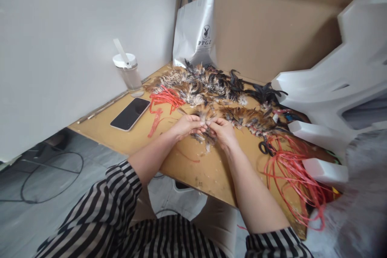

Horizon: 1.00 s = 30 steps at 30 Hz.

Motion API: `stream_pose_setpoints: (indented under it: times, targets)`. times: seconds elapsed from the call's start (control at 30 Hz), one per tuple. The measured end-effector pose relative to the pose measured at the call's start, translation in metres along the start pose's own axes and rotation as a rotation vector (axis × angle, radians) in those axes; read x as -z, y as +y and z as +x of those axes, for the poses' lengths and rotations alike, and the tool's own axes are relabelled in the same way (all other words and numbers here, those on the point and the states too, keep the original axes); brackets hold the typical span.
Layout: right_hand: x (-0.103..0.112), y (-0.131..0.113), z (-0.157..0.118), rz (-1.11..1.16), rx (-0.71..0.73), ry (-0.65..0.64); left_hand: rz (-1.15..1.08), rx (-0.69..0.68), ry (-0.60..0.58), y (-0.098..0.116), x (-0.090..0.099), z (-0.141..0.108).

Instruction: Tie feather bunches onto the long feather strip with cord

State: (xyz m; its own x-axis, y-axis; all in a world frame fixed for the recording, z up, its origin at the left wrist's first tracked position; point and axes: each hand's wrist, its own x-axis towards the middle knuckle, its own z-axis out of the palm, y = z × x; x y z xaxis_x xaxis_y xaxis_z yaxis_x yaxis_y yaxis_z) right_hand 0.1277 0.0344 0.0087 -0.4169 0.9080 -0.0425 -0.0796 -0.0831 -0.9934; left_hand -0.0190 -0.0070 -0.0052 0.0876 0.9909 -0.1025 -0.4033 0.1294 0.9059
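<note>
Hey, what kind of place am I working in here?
Probably a small feather-craft workspace: bundled feathers and loose red strips cover a worn table, with black-handled scissors beside them.

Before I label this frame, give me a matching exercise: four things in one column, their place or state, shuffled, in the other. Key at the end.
Things
1. phone
2. cup
3. silver bag
4. feather bunch

Place or state
a. in the back corner, printed PPGZ
b. at the fingertips of the left hand and right hand
c. topped with a white lid
d. flat on the table, dark screen up

Pairs: 1-d, 2-c, 3-a, 4-b
</note>
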Motion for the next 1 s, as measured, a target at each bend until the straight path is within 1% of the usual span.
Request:
stream_pose_setpoints:
  times: [0.2, 0.37, 0.6, 0.73, 1.0]
  targets:
    - [-0.0005, -0.0033, -0.0008, -0.015, -0.012, -0.005, 0.006, 0.002, -0.009, 0.0011, 0.0002, -0.0015]
    - [-0.0016, -0.0069, -0.0023, -0.036, -0.022, 0.021, 0.002, 0.035, 0.006, 0.0026, -0.001, -0.0023]
    - [-0.0025, -0.0066, -0.0032, -0.118, 0.024, 0.043, 0.03, 0.048, 0.011, 0.0032, -0.0029, -0.002]
    - [-0.0009, -0.0069, -0.0031, -0.098, 0.013, 0.033, 0.035, 0.039, 0.023, 0.0032, -0.0024, -0.002]
    - [0.0021, -0.0086, -0.0028, -0.047, -0.024, 0.005, -0.044, 0.031, 0.022, 0.0009, 0.0014, -0.0001]
